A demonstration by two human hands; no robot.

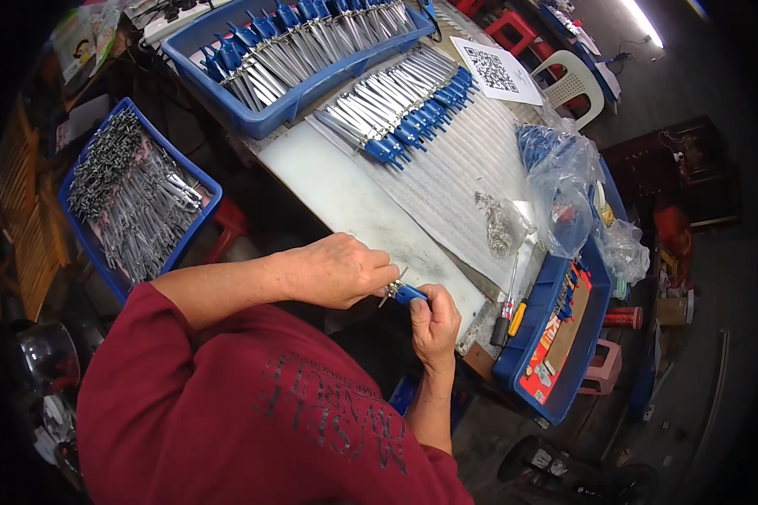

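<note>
Near the front edge of the worktable I hold a slim metal piece with a blue plastic end [408,294] in both hands. The fingers of my left hand [344,271] are closed round its metal side, where a thin crosswise pin sticks out. My right hand [436,326] pinches the blue end between thumb and fingers. The rest of the piece is hidden in my left hand. Beyond my hands, a row of similar metal pieces with blue ends [408,97] lies on a white foam sheet [446,189].
A blue tray [269,124] of similar pieces stands at the back. Another blue tray [213,195] with bare metal parts is at the left. On the right are screwdrivers [518,318], a bag of small metal parts [505,227], clear plastic bags [564,210] and a blue bin [556,412].
</note>
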